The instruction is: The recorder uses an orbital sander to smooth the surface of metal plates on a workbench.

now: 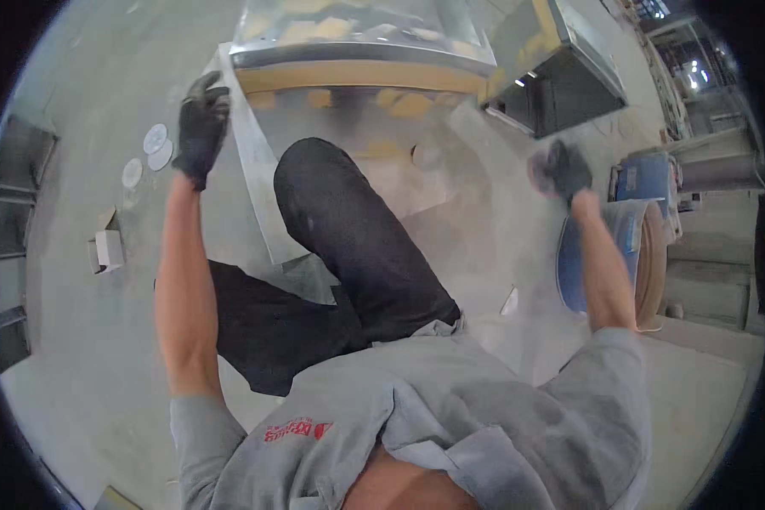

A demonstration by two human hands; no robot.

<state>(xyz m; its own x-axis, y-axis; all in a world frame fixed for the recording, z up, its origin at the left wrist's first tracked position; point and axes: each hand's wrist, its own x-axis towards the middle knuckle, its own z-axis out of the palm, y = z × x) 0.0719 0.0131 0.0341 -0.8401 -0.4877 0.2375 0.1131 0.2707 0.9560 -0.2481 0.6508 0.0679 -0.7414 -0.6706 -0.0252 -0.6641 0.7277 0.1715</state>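
Observation:
My left hand (202,127), in a dark glove, is raised beside the far end of a long pale strip (251,170). Its fingers are loosely bent and a little apart, and I see nothing in them. On the right, my right hand (565,170), also gloved, is smeared by motion. It is closed on a round reddish disc (539,172), whose edge shows at the fingers. Ahead of me stands a large metal box-shaped piece (357,55) with yellowish patches and a tan band along its near edge. My bent knee is between the hands.
A dark open box-shaped piece (569,89) is at the far right. Nearer stands a blue and brown drum-like roll (650,263). White round discs (155,138) and a small white carton (108,249) lie on the left floor. A small white scrap (509,301) lies right of my knee.

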